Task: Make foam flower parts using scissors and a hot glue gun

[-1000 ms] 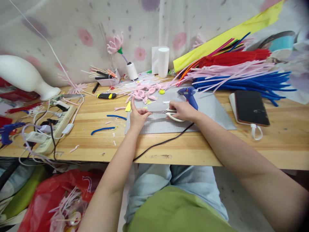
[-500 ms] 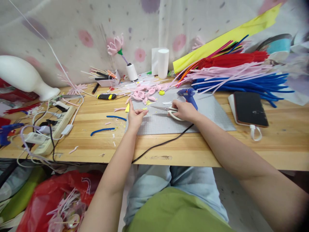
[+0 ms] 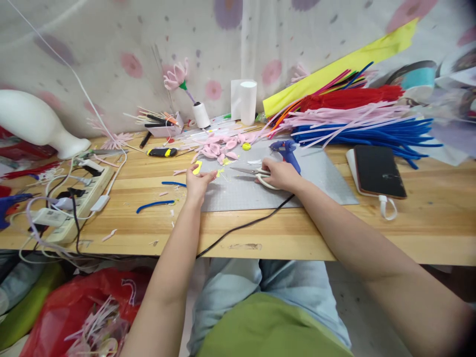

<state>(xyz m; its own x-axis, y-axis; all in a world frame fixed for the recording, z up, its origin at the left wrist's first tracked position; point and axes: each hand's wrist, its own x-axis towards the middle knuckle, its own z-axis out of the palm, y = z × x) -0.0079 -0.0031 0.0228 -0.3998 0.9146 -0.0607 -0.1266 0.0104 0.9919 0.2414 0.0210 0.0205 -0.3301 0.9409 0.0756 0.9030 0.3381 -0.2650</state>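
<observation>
My right hand (image 3: 279, 174) grips white-handled scissors (image 3: 256, 173) on the grey cutting mat (image 3: 323, 183); the blades point left and lie near the mat. My left hand (image 3: 197, 182) rests at the mat's left edge, fingers pinched around a small yellow scrap (image 3: 198, 167); what exactly it holds is too small to tell. Pink petal pieces (image 3: 219, 147) lie in a heap just beyond the hands. A blue glue gun (image 3: 285, 150) stands right behind my right hand, its black cord (image 3: 241, 227) running off the table's front edge.
A power strip (image 3: 80, 196) with tangled cables sits at the left. Piles of blue, pink and red pipe cleaners (image 3: 364, 124) fill the back right. A phone (image 3: 378, 171) lies on the right. Blue pipe-cleaner bits (image 3: 154, 203), a utility knife (image 3: 161, 152) and a red bag (image 3: 82, 312) below.
The scissors have drawn away from my left hand and their blades have come apart from it. My left hand has shifted left and down to the mat's edge, by the yellow scrap.
</observation>
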